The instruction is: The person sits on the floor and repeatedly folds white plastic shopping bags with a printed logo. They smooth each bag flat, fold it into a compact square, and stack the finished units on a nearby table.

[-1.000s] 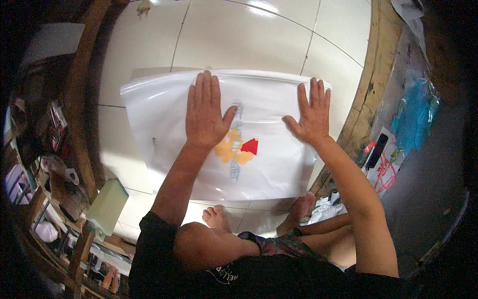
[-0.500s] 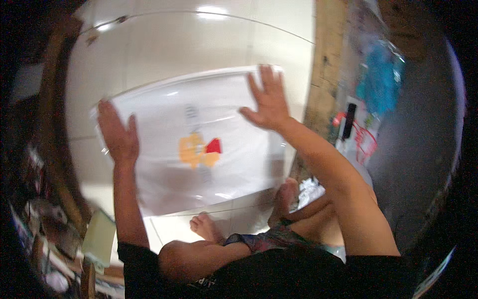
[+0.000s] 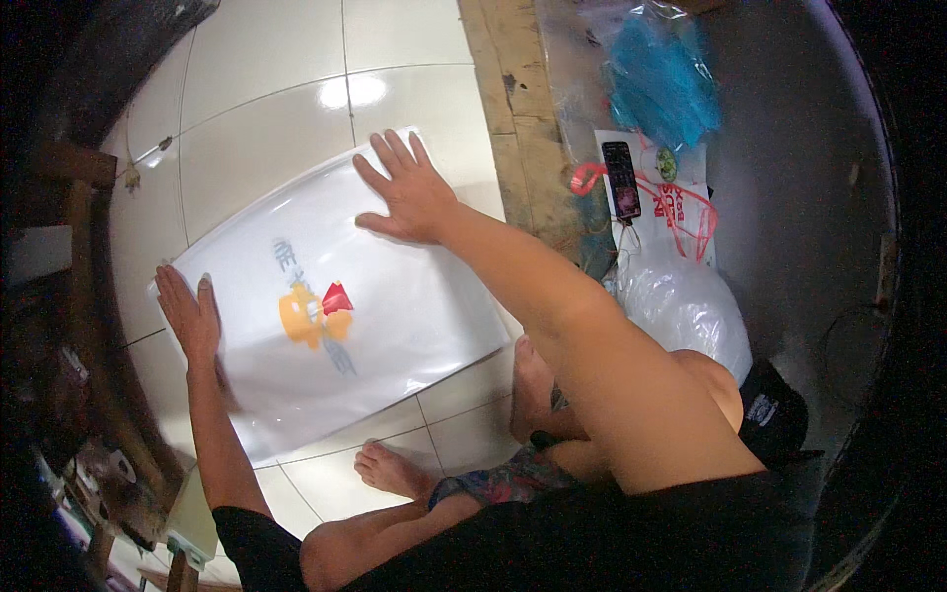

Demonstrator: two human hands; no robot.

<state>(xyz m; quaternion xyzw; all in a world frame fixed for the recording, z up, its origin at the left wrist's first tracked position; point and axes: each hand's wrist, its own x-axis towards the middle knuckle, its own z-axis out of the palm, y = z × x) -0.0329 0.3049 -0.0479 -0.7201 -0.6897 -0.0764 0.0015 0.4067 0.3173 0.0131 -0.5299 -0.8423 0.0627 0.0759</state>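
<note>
A white plastic-looking sheet or bag (image 3: 424, 306), wide and rectangular, lies flat on the tiled floor in front of me. A yellow figure (image 3: 308, 316) with a red patch and grey characters is printed on its middle. My left hand (image 3: 193, 314) lies flat near its left corner, fingers stretched along the edge. Spread on its far right corner is my right hand (image 3: 409, 197), palm down. Neither hand grips anything. The sheet's surface is glossy and slightly creased; I cannot tell whether it has something inside.
Right of the tiles (image 3: 266, 59) runs a worn wooden board (image 3: 513, 128). Past it lie a blue item in clear plastic (image 3: 663, 79), a phone (image 3: 622, 180) on a white bag with red string, a clear plastic bundle (image 3: 686, 311) and a black cap (image 3: 773, 409). A pale green box (image 3: 192, 518) stands at lower left.
My view has turned and shifted right, so the sheet and both hands appear farther left. Both hands stay flat on the sheet near its far corners.
</note>
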